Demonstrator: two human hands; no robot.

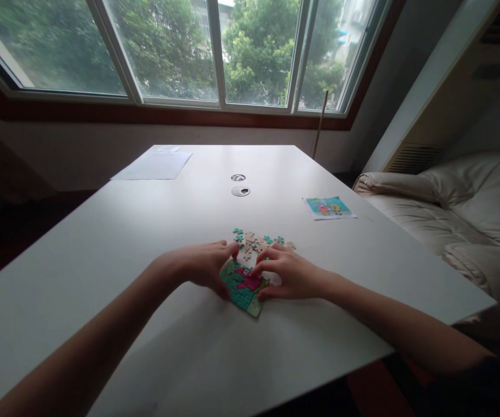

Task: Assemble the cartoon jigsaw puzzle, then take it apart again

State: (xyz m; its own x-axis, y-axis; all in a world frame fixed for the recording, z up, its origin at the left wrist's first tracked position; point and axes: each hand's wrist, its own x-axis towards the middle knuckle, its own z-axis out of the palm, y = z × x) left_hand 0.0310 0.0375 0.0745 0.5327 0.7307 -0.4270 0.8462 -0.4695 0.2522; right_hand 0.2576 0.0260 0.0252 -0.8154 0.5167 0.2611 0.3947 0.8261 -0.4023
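Note:
A small jigsaw puzzle (pixel 241 295) lies turned at an angle on the white table, its face green with a pink figure. My left hand (pixel 204 265) grips its left side, fingers along the upper edge and thumb at the lower left. Over the right side curls my right hand (pixel 291 272), with fingertips pressing on the pink figure and the thumb against the right edge. Whether a single piece sits under those fingertips is hidden. Just beyond both hands is a scatter of loose puzzle pieces (pixel 249 238), some green and some showing plain beige backs.
On the white table (pixel 180 359), a colourful picture sheet (pixel 328 207) lies to the right and white paper (pixel 154 165) at the far left. Two round cable holes (pixel 238 191) are set in the middle. A pale leather sofa (pixel 406 202) stands on the right, below windows.

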